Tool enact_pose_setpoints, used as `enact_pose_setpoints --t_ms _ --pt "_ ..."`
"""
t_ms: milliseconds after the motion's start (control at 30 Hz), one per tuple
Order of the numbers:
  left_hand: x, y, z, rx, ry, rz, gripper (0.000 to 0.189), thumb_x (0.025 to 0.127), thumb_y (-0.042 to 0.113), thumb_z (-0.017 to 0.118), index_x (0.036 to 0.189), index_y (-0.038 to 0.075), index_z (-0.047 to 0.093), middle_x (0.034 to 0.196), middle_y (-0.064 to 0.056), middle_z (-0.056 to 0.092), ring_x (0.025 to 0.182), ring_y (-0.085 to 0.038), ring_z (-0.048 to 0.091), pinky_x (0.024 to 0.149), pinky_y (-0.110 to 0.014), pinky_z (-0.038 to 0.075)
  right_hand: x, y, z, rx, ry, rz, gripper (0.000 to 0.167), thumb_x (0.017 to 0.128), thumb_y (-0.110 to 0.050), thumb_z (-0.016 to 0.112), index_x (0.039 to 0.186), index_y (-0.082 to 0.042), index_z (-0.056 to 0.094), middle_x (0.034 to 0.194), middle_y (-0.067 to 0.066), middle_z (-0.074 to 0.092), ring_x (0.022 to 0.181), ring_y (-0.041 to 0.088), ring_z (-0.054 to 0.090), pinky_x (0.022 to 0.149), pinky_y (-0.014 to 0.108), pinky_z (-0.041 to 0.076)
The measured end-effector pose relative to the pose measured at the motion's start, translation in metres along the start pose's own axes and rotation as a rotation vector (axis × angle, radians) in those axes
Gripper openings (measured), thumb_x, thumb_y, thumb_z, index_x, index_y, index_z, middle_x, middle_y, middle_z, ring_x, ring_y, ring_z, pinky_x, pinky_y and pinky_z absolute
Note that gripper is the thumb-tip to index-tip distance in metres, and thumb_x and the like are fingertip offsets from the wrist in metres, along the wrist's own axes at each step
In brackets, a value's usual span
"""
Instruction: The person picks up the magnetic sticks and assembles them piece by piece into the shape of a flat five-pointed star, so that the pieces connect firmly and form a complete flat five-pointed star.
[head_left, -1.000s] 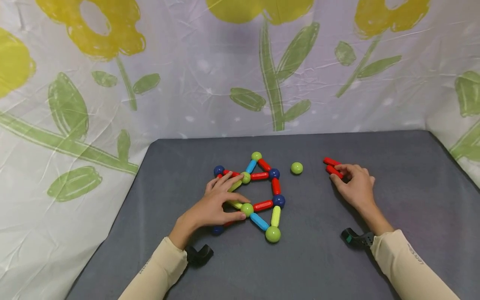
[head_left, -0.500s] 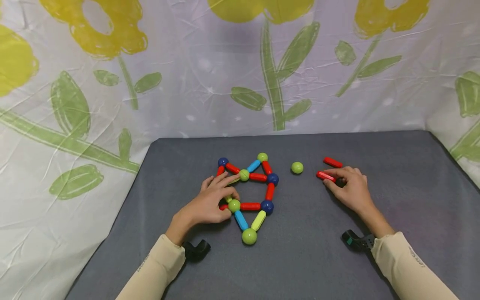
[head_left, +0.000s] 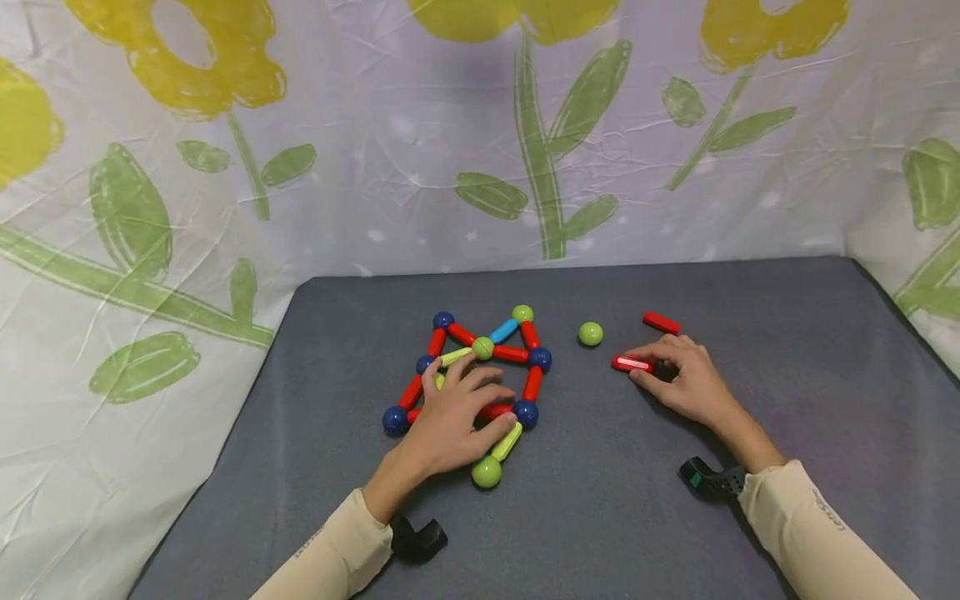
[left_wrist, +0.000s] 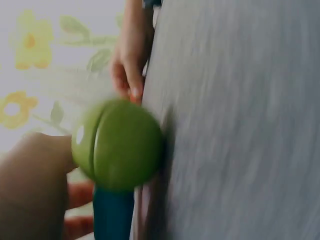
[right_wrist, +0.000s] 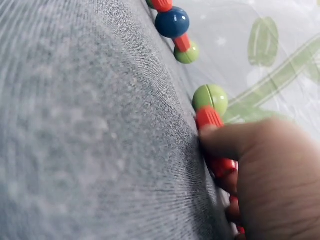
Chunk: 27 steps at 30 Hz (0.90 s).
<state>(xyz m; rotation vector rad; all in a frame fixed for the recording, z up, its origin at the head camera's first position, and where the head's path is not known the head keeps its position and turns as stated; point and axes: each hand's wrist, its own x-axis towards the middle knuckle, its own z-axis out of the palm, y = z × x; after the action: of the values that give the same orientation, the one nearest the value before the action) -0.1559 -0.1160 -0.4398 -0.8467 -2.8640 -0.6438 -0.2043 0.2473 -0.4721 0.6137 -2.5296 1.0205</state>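
Observation:
In the head view, a frame of magnetic rods and balls lies on the grey table, with a blue ball (head_left: 540, 359) at its right side. My left hand (head_left: 450, 425) is spread over the frame's near part. Its thumb and index fingertip are beside a red rod (head_left: 495, 411) near another blue ball (head_left: 527, 414). A green ball (left_wrist: 120, 145) and a blue rod (left_wrist: 114, 215) are close to this hand in the left wrist view. My right hand (head_left: 686, 383) pinches a red magnetic rod (head_left: 628, 363), which points left towards the frame.
A loose green ball (head_left: 590, 334) sits between the frame and my right hand. Beyond that hand lies another red rod (head_left: 662, 323). The grey table (head_left: 600, 517) ends at a flower-printed cloth (head_left: 420, 225) behind.
My right hand has drawn its red rod leftward, away from the other one. The frame's near triangle has swung left, and my left hand has shifted right over the frame, its fingers spread wider.

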Motion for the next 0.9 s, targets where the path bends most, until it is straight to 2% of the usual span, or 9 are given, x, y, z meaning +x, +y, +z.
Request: enact_pose_setpoints --t_ms 100,233,333,500,633,900 --pt "0.0 0.009 0.007 0.043 -0.007 -0.032 0.04 0.096 0.053 0.061 0.122 0.025 0.073 0.133 0.002 0.064 0.143 -0.03 0.041 0.115 -0.069 0.006 0.001 -0.001 0.002 0.035 -0.043 -0.037 0.026 0.082 -0.008 0.083 0.106 -0.018 0.08 0.083 -0.006 0.063 0.078 0.009 0.046 0.076 0.034 0.022" --pt "0.0 0.014 0.01 0.037 0.029 -0.055 0.037 0.093 0.052 0.067 0.117 0.025 0.075 0.117 0.004 0.067 0.119 -0.021 0.053 0.113 -0.067 0.016 0.001 -0.007 0.005 0.065 -0.087 -0.05 0.026 0.082 -0.008 0.083 0.106 -0.017 0.08 0.085 -0.006 0.063 0.08 0.008 0.048 0.076 0.033 0.022" --pt "0.0 0.013 0.012 0.028 0.053 -0.041 0.035 0.092 0.051 0.068 0.113 0.025 0.076 0.109 0.004 0.067 0.108 -0.018 0.055 0.109 -0.062 0.025 0.001 -0.014 0.01 0.085 -0.129 -0.044 0.025 0.083 -0.01 0.083 0.107 -0.018 0.08 0.086 -0.006 0.063 0.083 0.009 0.049 0.077 0.034 0.022" --pt "0.002 0.006 0.014 0.044 0.06 0.001 0.037 0.09 0.053 0.069 0.112 0.024 0.077 0.104 0.005 0.068 0.098 -0.016 0.053 0.096 -0.049 0.038 0.001 -0.031 0.021 0.092 -0.199 -0.058 0.027 0.084 -0.016 0.084 0.11 -0.022 0.08 0.087 -0.008 0.061 0.081 0.009 0.045 0.077 0.033 0.023" --pt "0.003 0.001 0.015 0.045 0.06 0.028 0.036 0.089 0.053 0.071 0.109 0.025 0.077 0.099 0.007 0.067 0.091 -0.012 0.05 0.088 -0.04 0.04 -0.001 -0.046 0.032 0.094 -0.221 -0.099 0.029 0.083 -0.019 0.085 0.111 -0.024 0.079 0.088 -0.009 0.061 0.082 0.009 0.046 0.077 0.032 0.025" --pt "0.003 -0.002 0.016 0.048 0.086 0.062 0.036 0.089 0.054 0.07 0.108 0.024 0.078 0.095 0.007 0.068 0.084 -0.012 0.051 0.081 -0.034 0.039 -0.007 -0.069 0.049 0.132 -0.24 -0.154 0.029 0.084 -0.024 0.084 0.112 -0.028 0.078 0.092 -0.011 0.062 0.085 0.008 0.048 0.078 0.031 0.028"
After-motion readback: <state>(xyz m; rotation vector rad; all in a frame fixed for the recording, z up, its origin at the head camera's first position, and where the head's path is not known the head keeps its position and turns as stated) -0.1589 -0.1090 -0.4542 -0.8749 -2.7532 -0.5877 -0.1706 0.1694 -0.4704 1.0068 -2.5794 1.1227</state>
